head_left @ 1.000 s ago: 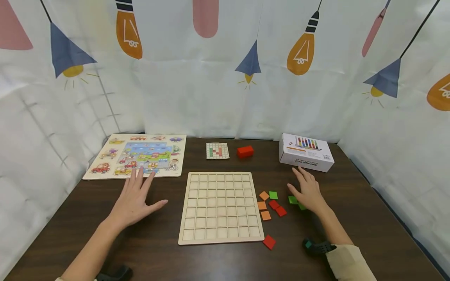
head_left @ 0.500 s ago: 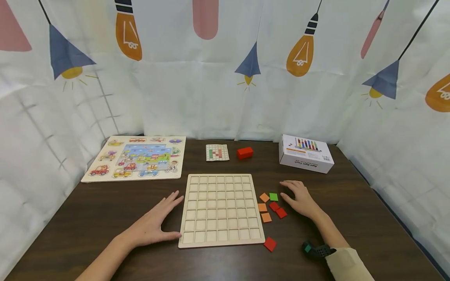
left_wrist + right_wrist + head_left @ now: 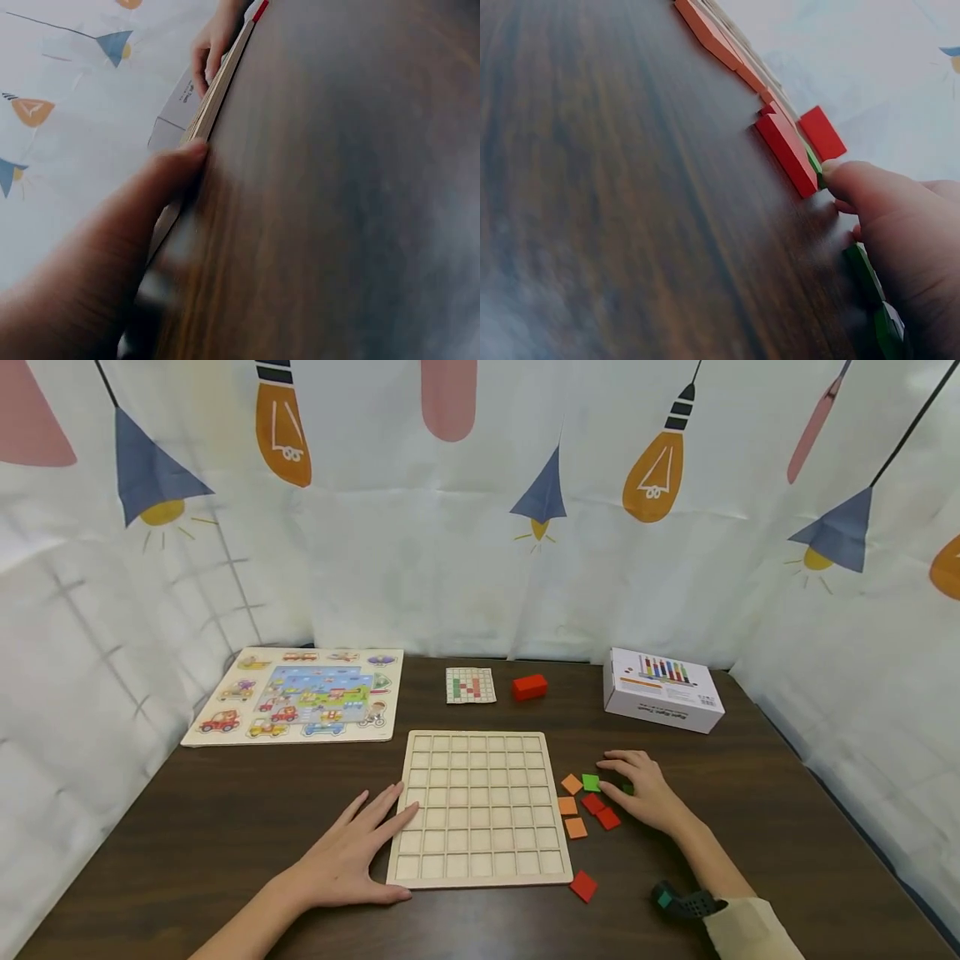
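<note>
A pale wooden grid board [image 3: 480,797] lies in the middle of the table, its squares bare. My left hand [image 3: 348,860] rests at its left side, fingers extended over the edge and thumb along the near left corner. In the left wrist view that thumb [image 3: 176,169] meets the board's edge. My right hand [image 3: 648,793] hovers low over the small tiles, fingers slightly bent. Its thumb and fingertips stand apart beside a flat green tile [image 3: 590,783]; in the right wrist view the thumb [image 3: 855,180] reaches that tile. Another green tile [image 3: 628,789] is partly hidden beneath this hand.
Orange tiles [image 3: 576,827] and red tiles [image 3: 608,818] lie right of the board, one red tile [image 3: 583,887] by its near corner. Behind are a picture puzzle board [image 3: 315,693], a patterned card [image 3: 470,686], a red block [image 3: 529,687] and a white box [image 3: 663,691].
My left hand has come from near the puzzle board rightward and nearer to me, onto the grid board's edge. My right hand has drawn back from the box and leftward to the green tile.
</note>
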Available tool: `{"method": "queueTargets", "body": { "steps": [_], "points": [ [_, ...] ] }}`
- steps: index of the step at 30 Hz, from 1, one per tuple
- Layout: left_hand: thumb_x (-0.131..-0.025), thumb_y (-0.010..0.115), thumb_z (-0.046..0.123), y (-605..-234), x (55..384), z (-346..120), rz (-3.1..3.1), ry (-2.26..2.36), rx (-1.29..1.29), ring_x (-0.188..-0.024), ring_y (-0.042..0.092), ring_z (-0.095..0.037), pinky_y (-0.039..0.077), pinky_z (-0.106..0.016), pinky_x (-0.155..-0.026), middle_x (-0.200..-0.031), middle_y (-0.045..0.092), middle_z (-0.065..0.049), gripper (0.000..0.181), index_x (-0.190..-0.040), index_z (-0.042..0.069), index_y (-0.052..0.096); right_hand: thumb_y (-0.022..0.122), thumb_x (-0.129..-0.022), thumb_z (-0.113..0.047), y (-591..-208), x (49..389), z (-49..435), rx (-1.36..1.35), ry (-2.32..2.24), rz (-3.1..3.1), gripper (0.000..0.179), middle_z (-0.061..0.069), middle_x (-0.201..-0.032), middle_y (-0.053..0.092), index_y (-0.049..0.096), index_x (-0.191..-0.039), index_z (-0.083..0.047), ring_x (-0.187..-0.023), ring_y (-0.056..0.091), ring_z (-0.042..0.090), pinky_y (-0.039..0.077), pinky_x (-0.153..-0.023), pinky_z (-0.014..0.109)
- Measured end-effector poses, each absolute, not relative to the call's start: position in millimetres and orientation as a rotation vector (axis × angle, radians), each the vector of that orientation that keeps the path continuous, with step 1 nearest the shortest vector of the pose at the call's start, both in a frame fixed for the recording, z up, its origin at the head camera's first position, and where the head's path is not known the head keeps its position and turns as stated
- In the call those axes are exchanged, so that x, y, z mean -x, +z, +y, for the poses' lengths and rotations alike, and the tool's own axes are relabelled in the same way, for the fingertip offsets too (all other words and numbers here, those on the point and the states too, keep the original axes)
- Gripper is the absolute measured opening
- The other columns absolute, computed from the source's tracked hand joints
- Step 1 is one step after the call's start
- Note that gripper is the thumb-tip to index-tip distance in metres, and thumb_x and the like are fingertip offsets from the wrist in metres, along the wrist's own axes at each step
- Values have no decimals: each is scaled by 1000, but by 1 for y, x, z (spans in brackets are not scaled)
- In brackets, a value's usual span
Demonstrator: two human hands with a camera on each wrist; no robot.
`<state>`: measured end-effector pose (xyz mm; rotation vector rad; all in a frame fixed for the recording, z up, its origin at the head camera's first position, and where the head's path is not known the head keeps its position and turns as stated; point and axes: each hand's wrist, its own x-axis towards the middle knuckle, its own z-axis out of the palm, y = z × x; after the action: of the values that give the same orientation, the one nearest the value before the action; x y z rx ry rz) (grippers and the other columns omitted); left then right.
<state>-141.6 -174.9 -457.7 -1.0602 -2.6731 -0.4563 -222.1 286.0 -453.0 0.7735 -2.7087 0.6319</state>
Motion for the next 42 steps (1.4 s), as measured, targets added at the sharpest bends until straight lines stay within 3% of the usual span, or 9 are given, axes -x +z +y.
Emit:
{"method": "queueTargets", "body": {
  "steps": [10,21,31,42],
  "points": [
    [-72,55,72,-457,143,-164,-2672,-430,964,-129,31,-27,21,-53,-101,-145,30,-13,93,-139,8,41,71,-79,-22,-456,222,288,-859,620,-2644,33,11,-118,56,66,-110,-11,-107,45,28,32,-84,53],
    [-75,50,72,-458,142,-153,-2745,-453,922,-132,26,-28,15,-55,-102,-149,23,-14,95,-142,6,34,73,-78,-28,-453,218,288,-868,607,-2640,28,6,-113,60,70,-103,-16,-105,47,24,26,-86,51],
    [-77,47,73,-458,145,-158,-2777,-406,926,-135,21,-24,12,-53,-104,-151,17,-10,96,-145,8,28,73,-77,-17,-451,220,281,-867,631,-2608,24,7,-108,62,70,-100,-12,-101,48,25,30,-81,49],
    [-76,49,73,-458,145,-159,-2766,-433,928,-134,22,-25,12,-52,-104,-150,20,-11,96,-144,8,31,74,-76,-20,-451,220,279,-843,590,-2618,27,7,-106,61,70,-101,-9,-99,49,24,33,-79,47]
  ]
}}
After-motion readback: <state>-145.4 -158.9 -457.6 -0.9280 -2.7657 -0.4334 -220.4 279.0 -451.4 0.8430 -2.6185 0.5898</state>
